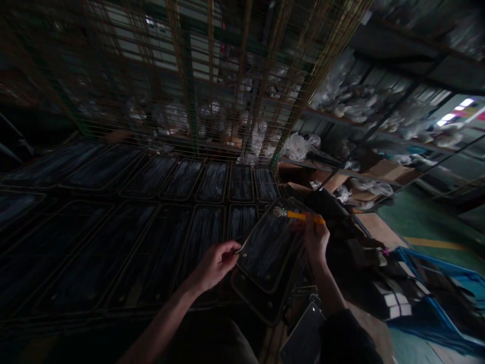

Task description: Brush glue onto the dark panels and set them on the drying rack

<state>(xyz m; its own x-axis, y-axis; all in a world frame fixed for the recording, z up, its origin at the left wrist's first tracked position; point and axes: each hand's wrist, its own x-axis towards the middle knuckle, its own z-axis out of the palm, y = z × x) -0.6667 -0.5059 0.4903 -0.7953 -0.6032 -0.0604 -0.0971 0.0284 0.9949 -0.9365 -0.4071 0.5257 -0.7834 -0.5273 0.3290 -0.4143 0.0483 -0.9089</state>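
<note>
My left hand [212, 265] pinches the left edge of a dark rectangular panel [263, 250] with rounded corners and a pale line along its border. Whitish streaks cover the panel's middle. My right hand [316, 241] is wrapped round the yellow-orange handle of a brush [299, 216], whose pale bristles are at the panel's far end. Whether the bristles touch the surface I cannot tell. Beneath the held panel, another dark panel [257, 303] sticks out. Rows of similar streaked panels [206, 227] lie to the left.
A tall wire mesh rack [193, 86] rises behind the panels. Shelves [341, 119] with plastic-wrapped goods stand at the back right. At right, a blue crate [441, 313] sits near stacked dark pieces [394, 293] with white ends. Another panel [303, 333] lies low by my right arm.
</note>
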